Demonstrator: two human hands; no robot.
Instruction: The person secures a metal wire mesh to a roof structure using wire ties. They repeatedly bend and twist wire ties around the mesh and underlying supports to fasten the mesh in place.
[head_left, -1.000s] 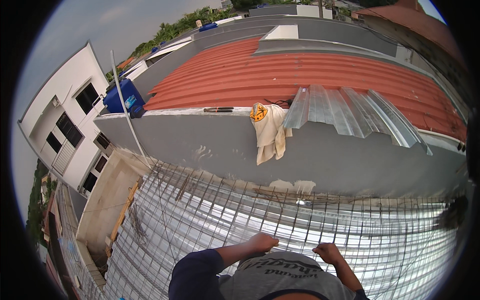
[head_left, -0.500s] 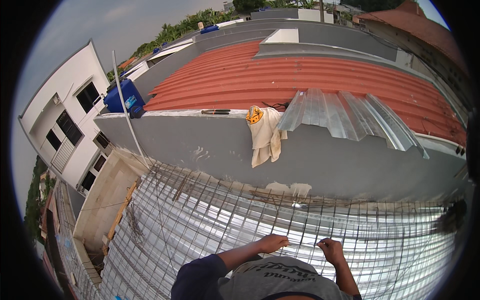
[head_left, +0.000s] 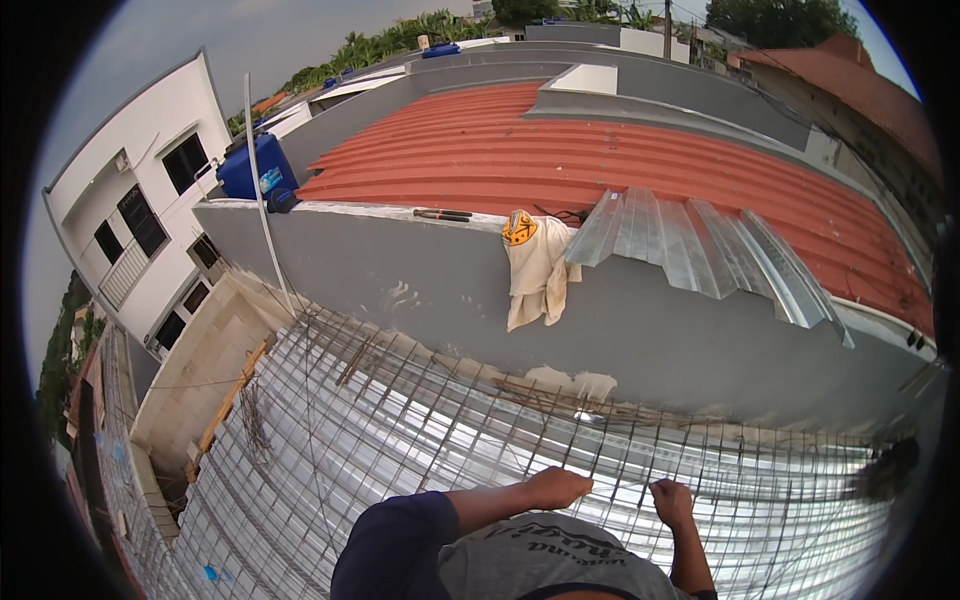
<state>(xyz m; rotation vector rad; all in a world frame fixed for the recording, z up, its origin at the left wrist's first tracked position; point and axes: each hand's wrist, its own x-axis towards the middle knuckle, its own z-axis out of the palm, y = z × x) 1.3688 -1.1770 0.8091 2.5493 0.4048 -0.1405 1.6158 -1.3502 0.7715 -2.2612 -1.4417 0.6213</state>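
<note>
A grid of thin steel reinforcing bars (head_left: 390, 440) lies over shiny ribbed metal decking (head_left: 330, 490). Just in front of my chest, my left hand (head_left: 558, 488) is closed, its fingertips pointing right above the mesh. My right hand (head_left: 673, 503) is curled into a pinch a short way to the right, thumb and finger turned toward the left hand. Whatever either hand grips is too thin or too hidden to name; mesh bars run directly behind the fingers.
A grey wall (head_left: 420, 290) borders the mesh on the far side. Over its top hang a cream cloth (head_left: 538, 275) and corrugated metal sheets (head_left: 690, 245); a pair of long-handled pliers or cutters (head_left: 442, 215) lies there. A pale pole (head_left: 256, 170) leans at left, near a blue tank (head_left: 262, 165).
The view has tilted and shifted slightly. My left hand has turned so that more of its back shows and sits a little farther right; the right hand stays pinched nearby.
</note>
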